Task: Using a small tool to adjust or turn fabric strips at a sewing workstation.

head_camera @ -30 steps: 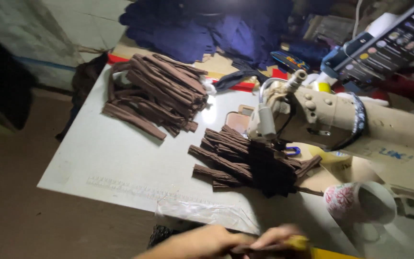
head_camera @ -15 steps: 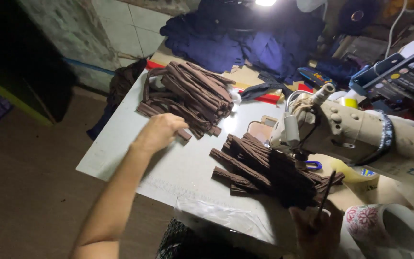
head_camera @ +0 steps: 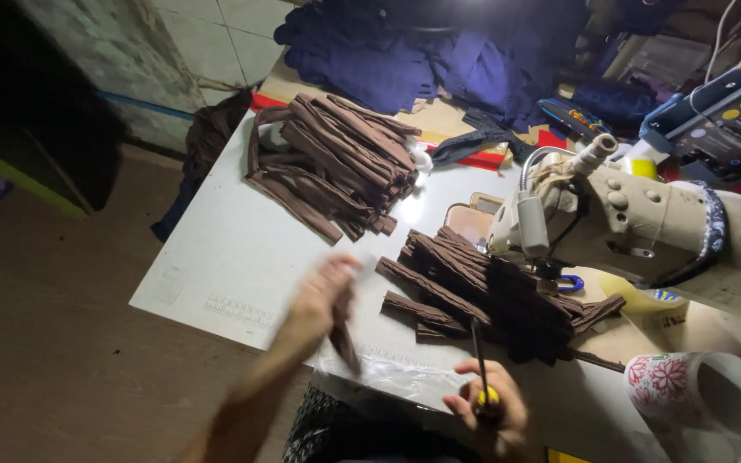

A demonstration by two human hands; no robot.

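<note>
At the near table edge: your left hand [head_camera: 319, 300] is blurred in motion, fingers closed around one brown fabric strip [head_camera: 342, 339] that dangles below the palm.
Right hand: your right hand [head_camera: 486, 411] has its grip wrapped on a thin dark tool with a yellow handle [head_camera: 479, 369], tip pointing up toward the near pile of strips [head_camera: 490, 296].
Where the strip is: just off the white table [head_camera: 233, 257], between the edge and your lap.
How it handles: light, limp, soft cloth, I'd judge; it droops from any single pinch and won't slip much.
Where to hold: pinch near one end, or at both ends to keep it flat.
Surroundings: far pile of strips [head_camera: 336, 163] well apart; sewing machine [head_camera: 645, 219] just beside the near pile; flowered mug [head_camera: 696, 390] at right.
</note>
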